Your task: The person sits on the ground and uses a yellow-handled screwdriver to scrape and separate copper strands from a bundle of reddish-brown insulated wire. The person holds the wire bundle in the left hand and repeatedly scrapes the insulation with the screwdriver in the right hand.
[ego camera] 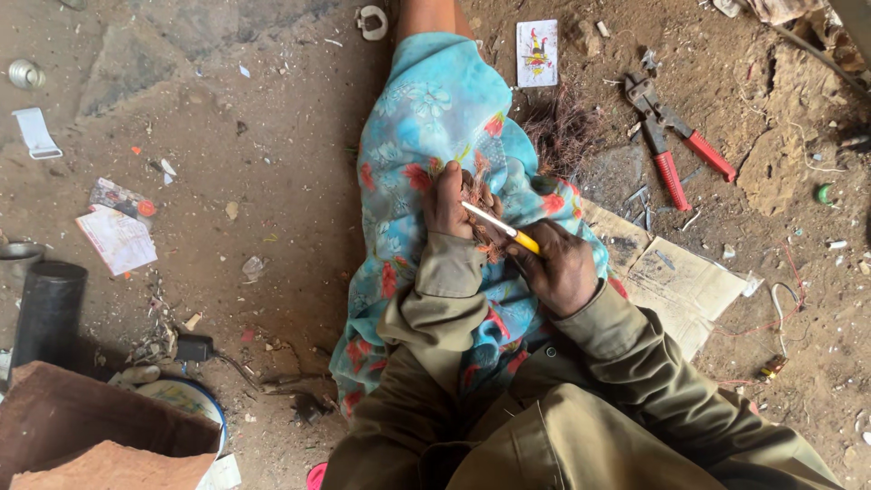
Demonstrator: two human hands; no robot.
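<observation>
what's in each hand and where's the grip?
Right hand: yellow-handled blade tool, grip on the yellow handle end. Left hand: bundle of coppery wire strands, gripped around its middle, over the floral cloth.

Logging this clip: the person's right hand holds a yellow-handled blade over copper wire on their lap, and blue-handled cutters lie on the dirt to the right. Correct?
Not quite. In the head view the cutters have red handles, not blue. The rest stands: the right hand holds the yellow-handled blade over the copper wire, and the cutters lie on the dirt.
</observation>
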